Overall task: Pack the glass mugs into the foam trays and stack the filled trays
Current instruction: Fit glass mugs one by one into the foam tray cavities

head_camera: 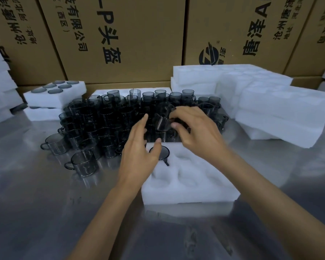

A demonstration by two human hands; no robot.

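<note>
Sitting nearest on the steel table [36,212], foam tray [191,192] holds one smoky mug [162,152] in its far-left pocket. Left hand [139,149] hovers over it, fingers loosely spread, empty. Right hand [193,126] pinches a tilted mug [162,122]. Loose mug cluster [105,121] behind. Filled tray stack [54,96] far left, empty foam trays [270,102] right. Cartons [120,34] read "有限公司".

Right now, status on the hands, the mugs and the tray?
Right hand grips a tilted mug above the mug pile. Left hand open, empty, over the front tray. One mug seated in the tray, other pockets empty. Nothing blocking.
</note>
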